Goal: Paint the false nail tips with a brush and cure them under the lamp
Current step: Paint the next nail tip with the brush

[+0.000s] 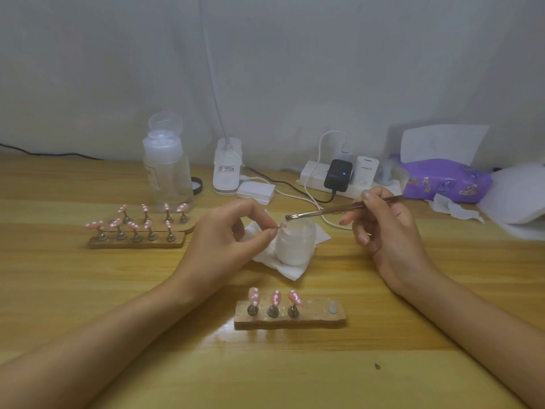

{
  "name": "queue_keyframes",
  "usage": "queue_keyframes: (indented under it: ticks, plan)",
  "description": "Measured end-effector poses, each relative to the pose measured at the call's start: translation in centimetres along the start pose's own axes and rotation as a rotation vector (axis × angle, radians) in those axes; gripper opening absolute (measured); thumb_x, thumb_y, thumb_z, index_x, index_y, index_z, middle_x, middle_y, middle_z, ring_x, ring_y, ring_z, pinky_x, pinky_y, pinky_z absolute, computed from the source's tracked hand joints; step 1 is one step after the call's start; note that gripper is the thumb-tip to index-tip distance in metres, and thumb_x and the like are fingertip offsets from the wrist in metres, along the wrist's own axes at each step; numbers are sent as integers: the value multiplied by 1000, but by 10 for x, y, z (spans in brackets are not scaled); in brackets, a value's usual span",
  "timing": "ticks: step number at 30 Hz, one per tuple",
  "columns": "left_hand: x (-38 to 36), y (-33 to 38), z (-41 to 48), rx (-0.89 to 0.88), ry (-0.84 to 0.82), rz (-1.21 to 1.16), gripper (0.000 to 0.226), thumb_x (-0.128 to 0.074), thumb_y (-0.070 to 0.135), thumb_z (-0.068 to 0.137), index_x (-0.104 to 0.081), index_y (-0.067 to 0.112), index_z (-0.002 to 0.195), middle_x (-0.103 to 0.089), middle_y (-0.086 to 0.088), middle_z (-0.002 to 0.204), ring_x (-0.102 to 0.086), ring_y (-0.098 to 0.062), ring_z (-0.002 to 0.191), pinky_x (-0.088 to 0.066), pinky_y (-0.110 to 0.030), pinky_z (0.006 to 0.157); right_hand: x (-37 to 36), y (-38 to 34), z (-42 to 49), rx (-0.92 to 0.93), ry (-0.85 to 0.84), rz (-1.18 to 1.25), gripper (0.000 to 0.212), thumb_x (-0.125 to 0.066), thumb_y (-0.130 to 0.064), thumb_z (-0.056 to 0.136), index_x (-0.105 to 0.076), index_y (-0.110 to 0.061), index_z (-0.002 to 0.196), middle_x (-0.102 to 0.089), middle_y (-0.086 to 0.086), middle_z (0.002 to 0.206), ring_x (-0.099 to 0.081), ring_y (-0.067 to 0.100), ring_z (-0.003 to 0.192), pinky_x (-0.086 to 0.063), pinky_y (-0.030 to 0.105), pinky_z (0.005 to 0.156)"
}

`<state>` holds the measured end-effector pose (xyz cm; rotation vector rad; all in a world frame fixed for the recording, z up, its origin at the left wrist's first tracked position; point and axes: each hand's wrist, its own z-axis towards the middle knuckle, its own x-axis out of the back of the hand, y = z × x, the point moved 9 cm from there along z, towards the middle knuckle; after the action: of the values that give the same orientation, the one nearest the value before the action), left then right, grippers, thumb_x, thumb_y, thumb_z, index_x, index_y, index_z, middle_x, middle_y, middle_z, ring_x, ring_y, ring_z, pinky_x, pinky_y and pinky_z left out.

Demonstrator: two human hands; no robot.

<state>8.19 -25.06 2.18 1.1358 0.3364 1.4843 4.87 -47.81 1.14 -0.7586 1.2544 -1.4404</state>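
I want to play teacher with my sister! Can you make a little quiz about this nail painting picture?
1. True or false: the right hand holds the brush.
2. How many nail tips stand on the near holder? A two, B three, C five.
3. Fill in: the white jar sits on a ____.
Key: 1 true; 2 B; 3 tissue.

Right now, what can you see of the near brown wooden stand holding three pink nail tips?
The brown wooden stand is a low, rough-edged block lying flat on the pale wooden table, nearest the camera. Three small metal pegs stand on its left part, each carrying a pink nail tip with white dots. A bare silvery disc sits near its right end. Nothing else touches it.
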Motion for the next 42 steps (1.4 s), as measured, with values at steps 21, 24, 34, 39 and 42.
queue_keyframes:
  ticks: [21, 24, 34, 39, 42]
  plan:
    - [-1, -1, 1, 10, 1, -6, 10, -74, 25, 84, -67, 27, 76, -66, 21, 80, -47, -5, 57, -41, -16, 61, -3, 3, 1, 17, -37, -15, 27, -46, -18, 103, -52, -18, 77, -70, 10, 67, -42, 10, 39, -28, 16, 37]
    - [-1, -2, 1, 11, -6, -2, 10, -73, 25, 84, -67, 28, 77, -67, 16, 79, -47, -6, 57, -43, -20, 61, 1, 2, 1, 13, 1, -6, 27, -44, -16, 103, -50, -16, 77, -69, 8, 64, -41, 9, 38, -26, 17, 36]
    - [0, -3, 1, 12, -6, -23, 9, -75, 24, 84, -69, 28, 78, -67, 9, 80, -45, -7, 57, -46, -34, 67, 2, 0, 0, 16, 11, 25, 27, -46, -19, 102, -51, -19, 75, -69, 7, 64, -40, 9, 39, -25, 20, 41]
    - [0, -3, 1, 15, -3, -30, 11, -75, 25, 85, -69, 28, 77, -66, 0, 74, -45, -17, 56, -44, -37, 68, -4, 1, -2, 4, -27, -29, 28, -47, -19, 102, -52, -20, 75, -70, 9, 67, -43, 10, 40, -28, 15, 36]
    - [-1, -2, 1, 12, -10, -38, 10, -75, 25, 85, -69, 28, 77, -66, -5, 73, -47, -24, 59, -44, -39, 67, -1, -2, -1, 25, -5, -7, 27, -46, -18, 102, -50, -18, 76, -69, 8, 65, -42, 10, 39, -27, 16, 36]
